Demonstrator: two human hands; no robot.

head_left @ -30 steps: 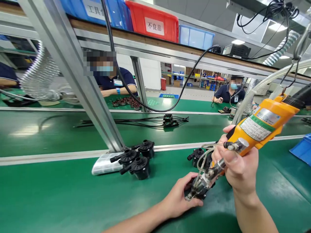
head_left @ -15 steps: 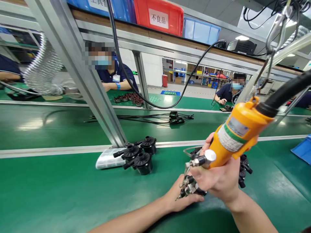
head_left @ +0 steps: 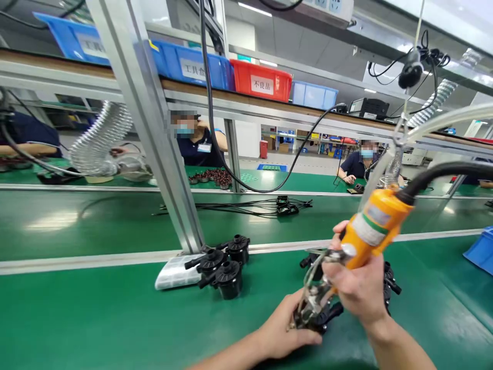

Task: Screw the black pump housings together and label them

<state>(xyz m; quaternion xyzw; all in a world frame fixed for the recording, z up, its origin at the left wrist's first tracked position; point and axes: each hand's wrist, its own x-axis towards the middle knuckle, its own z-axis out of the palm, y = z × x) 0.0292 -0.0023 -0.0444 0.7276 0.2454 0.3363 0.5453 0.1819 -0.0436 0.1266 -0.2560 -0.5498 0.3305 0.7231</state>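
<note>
- the orange power tool [head_left: 370, 230], gripped firmly in the right hand [head_left: 360, 285] at the lower right of the frame, has been swung within the last half second; its metal nose is now seen lengthwise above the black part.
- more of that black part [head_left: 333, 312], at the lower centre-right, has been uncovered; it is held in the curled left hand [head_left: 283, 329].
- tool and part are judged to be in position for work, but tip contact cannot be told through the blur.
- three similar housings [head_left: 230, 282] are left untouched at centre.
</note>
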